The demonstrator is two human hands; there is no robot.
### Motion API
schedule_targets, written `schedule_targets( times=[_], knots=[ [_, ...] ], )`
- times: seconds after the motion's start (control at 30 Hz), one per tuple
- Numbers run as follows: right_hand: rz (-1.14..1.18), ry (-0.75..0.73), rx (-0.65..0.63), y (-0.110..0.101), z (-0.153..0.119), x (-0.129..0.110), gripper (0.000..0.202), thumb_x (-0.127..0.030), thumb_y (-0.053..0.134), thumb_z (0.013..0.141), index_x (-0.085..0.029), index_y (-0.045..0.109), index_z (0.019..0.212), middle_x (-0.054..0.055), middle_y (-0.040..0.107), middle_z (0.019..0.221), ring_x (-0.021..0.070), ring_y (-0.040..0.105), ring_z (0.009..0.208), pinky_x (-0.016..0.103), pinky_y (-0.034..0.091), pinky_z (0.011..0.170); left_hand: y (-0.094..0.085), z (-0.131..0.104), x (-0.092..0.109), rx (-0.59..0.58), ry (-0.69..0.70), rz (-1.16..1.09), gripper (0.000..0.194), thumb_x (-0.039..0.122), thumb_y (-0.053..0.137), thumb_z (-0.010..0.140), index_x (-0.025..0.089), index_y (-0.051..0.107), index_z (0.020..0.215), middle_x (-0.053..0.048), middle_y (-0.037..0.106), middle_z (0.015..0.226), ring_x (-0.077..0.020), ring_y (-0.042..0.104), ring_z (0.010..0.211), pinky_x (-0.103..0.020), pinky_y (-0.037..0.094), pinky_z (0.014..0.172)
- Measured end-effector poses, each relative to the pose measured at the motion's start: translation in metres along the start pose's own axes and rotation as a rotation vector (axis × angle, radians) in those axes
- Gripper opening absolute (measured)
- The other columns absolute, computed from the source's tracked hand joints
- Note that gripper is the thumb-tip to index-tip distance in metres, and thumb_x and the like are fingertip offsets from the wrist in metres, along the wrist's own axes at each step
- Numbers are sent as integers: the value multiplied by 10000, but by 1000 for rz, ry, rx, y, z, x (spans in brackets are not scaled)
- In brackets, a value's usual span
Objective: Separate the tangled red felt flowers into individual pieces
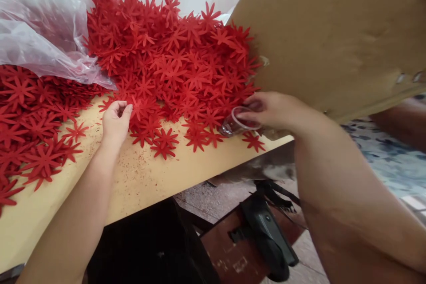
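Note:
A big heap of red flower-shaped cutouts (173,57) covers the far half of a tan wooden table (146,177). My left hand (116,120) rests at the heap's near edge, fingers curled and pinching at a red cutout. My right hand (269,111) is at the table's right edge, holding a small clear plastic cup (241,120) tipped on its side, its mouth facing the camera, beside the flowers.
A clear plastic bag (43,40) lies over the flowers at the far left. A large brown board (333,31) leans above my right hand. More red cutouts (29,133) spread at the left. Below the table edge are dark machine parts (266,230) and floor.

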State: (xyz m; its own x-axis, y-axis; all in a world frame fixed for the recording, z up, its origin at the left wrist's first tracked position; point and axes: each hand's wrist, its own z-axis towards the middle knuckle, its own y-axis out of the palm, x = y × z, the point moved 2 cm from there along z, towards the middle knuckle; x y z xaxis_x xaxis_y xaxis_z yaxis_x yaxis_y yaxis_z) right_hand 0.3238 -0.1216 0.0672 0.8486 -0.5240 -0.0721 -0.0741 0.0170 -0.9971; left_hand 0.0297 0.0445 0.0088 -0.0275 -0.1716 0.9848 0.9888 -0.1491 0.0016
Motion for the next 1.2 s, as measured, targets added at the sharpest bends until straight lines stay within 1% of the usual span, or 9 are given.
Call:
schedule_targets(
  times=[0.2,0.37,0.53,0.63,0.7,0.77,0.9,1.07,1.2],
  knots=[
    [-203,-163,5,-6,-20,-4,371,-466,459,819,-210,719,889,123,622,883,244,535,920,386,379,836,-1,2,2,23,6,-28,97,74,562,685,152,518,647,56,516,592,-48,441,543,-184,381,580],
    [-329,-39,-60,22,-22,-11,508,-666,526,687,-254,734,899,173,537,1006,341,440,996,416,367,759,-2,1,3,22,-6,-38,99,69,565,687,148,519,648,57,513,589,-47,432,535,-186,377,575],
    [-275,-194,193,-1,-30,-8,367,-516,579,737,-221,724,901,139,558,825,276,478,898,431,363,784,-2,1,0,1,-30,-89,106,76,568,693,148,518,634,59,513,579,-46,446,542,-190,399,607],
    [69,-413,303,-15,-36,-43,308,-439,551,778,-181,699,860,87,555,697,211,513,773,410,402,784,-1,0,-4,-54,-42,-137,81,120,589,694,149,535,642,56,534,585,-47,471,556,-197,420,644],
    [436,-465,267,-7,-33,-84,315,-430,545,779,-176,668,916,97,606,847,167,538,729,357,449,711,1,-2,-6,-109,-53,-170,47,155,608,687,148,564,674,48,568,608,-54,499,571,-212,437,664],
    [743,-421,125,14,-23,-129,334,-409,585,752,-181,623,993,91,614,929,148,550,709,340,472,686,3,-5,-6,-184,-73,-198,56,174,625,676,146,595,714,34,605,640,-65,532,591,-234,456,687],
    [1241,-414,-292,53,-2,-196,337,-459,659,676,-180,585,850,22,598,779,109,529,659,270,477,616,4,-8,-3,-256,-56,-226,75,133,624,669,142,621,743,19,635,667,-81,583,662,-259,472,764],
    [1513,-347,-347,55,10,-197,379,-392,788,504,-177,543,698,-46,541,621,69,484,556,225,430,547,2,-5,-1,-233,-45,-227,203,28,566,687,155,589,843,58,572,583,-55,547,585,-206,455,667],
    [1416,-277,-216,53,12,-189,321,-400,752,568,-168,558,675,-37,528,562,72,445,496,230,376,493,4,-7,1,-226,-52,-200,225,9,553,707,157,561,878,82,503,523,-36,458,488,-179,393,556]
  ],
)
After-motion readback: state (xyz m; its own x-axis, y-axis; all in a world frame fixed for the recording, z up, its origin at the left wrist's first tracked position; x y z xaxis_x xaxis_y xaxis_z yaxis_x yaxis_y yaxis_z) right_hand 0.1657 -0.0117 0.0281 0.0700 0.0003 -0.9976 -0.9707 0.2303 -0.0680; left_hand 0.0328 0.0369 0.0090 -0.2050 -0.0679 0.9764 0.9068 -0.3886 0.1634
